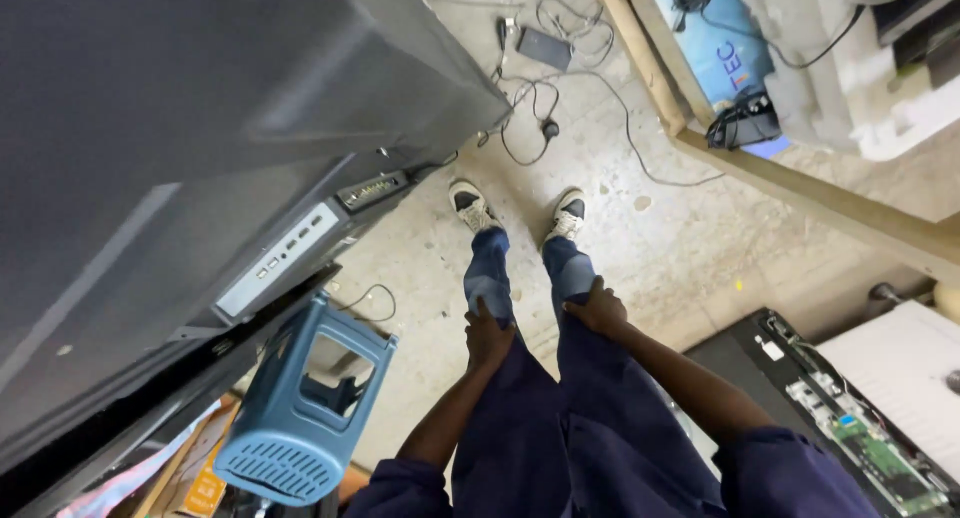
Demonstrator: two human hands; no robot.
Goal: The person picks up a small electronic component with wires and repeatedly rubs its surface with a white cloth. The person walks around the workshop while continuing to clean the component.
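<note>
1. Left hand [489, 335] and right hand [598, 310] lay on the thighs.
2. Stool [305, 403] stood left of the legs, beside the panel [180, 158].
3. Cables [560, 88] lay on the floor [680, 248] beyond the shoes [520, 213].

Left hand [488, 336] and right hand [598, 311] rest flat on the thighs, arms extended.

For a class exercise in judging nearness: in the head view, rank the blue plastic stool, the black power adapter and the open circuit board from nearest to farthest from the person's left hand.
From the left hand:
1. Blue plastic stool, lying to its left.
2. Black power adapter, up on the floor past the shoes.
3. Open circuit board, far right.
</note>
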